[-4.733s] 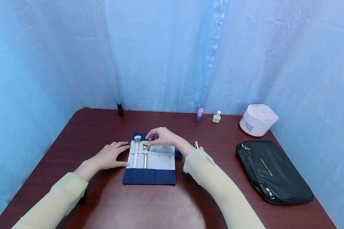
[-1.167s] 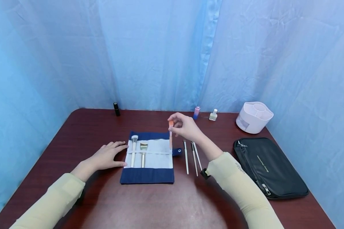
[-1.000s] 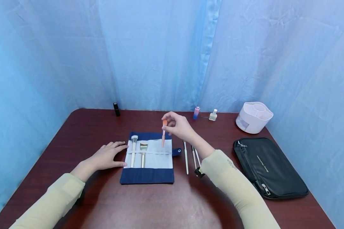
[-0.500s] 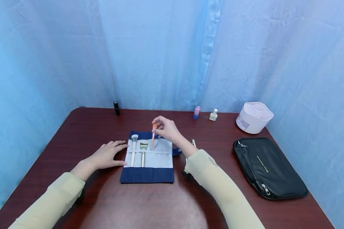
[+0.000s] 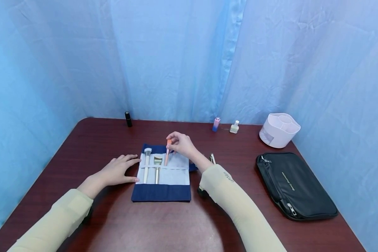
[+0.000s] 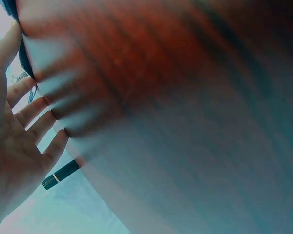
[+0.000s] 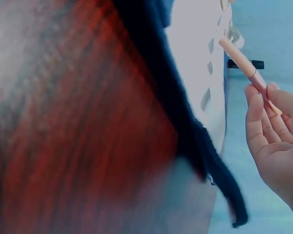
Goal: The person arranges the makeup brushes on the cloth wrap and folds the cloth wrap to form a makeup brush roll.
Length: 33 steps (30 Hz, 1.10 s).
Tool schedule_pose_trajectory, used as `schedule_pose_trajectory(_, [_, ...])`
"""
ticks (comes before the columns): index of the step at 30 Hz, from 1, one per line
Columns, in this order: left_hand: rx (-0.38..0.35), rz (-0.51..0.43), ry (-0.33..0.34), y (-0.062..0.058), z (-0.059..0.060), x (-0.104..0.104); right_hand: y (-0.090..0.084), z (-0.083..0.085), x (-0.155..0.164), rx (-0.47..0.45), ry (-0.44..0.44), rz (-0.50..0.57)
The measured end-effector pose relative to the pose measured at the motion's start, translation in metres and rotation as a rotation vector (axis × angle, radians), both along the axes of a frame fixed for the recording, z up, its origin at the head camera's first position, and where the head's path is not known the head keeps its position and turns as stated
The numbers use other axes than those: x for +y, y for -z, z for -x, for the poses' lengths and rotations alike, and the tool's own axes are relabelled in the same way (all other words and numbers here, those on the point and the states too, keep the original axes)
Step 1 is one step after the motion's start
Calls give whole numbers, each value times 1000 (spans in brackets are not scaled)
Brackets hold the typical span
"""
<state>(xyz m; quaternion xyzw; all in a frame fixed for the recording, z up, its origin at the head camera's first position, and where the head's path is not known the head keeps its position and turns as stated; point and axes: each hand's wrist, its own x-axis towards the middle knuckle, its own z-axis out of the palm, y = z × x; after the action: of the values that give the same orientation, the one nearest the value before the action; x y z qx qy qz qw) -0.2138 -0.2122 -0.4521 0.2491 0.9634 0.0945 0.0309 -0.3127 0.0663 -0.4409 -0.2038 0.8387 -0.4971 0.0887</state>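
Observation:
A navy-and-white makeup brush roll (image 5: 161, 193) lies unrolled on the table. A white-handled makeup brush (image 5: 146, 164) and a flat gold-handled brush (image 5: 158, 169) sit behind its strap. My right hand (image 5: 181, 144) pinches an orange-pink makeup brush (image 5: 167, 158) near its head, handle down. The handle's lower end is at the strap, right of the gold brush; whether it is under the strap I cannot tell. In the right wrist view, the pink handle (image 7: 241, 61) points toward the roll. My left hand (image 5: 119, 171) rests, fingers spread, at the roll's left edge.
More brushes (image 5: 212, 158) lie right of the roll, mostly hidden by my right arm. A black lipstick tube (image 5: 128, 119), a pink-blue bottle (image 5: 216, 124) and a nail polish bottle (image 5: 234, 127) stand at the back. At right are a white organizer (image 5: 279, 134) and a black zip case (image 5: 297, 185).
My right hand, earlier at the gold brush, now holds the orange-pink brush. Over the last second it moved left and lowered the brush to the strap. My left hand stayed put.

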Motion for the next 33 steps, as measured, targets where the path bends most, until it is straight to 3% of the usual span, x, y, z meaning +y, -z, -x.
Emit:
schedule_pose_trajectory(10, [1, 2, -2, 2, 1, 0, 8, -3, -1, -53, -63, -140])
schedule_pose_trajectory(16, [-3, 1, -1, 4, 2, -1, 9, -7, 2, -84, -116, -163])
schedule_pose_trajectory(24, [-7, 6, 2, 2, 2, -1, 10, -13, 1, -57, -193, -224])
schedule_pose_trajectory(33, [-5, 6, 6, 1, 1, 0, 11, -16, 5, -86, -214, -246])
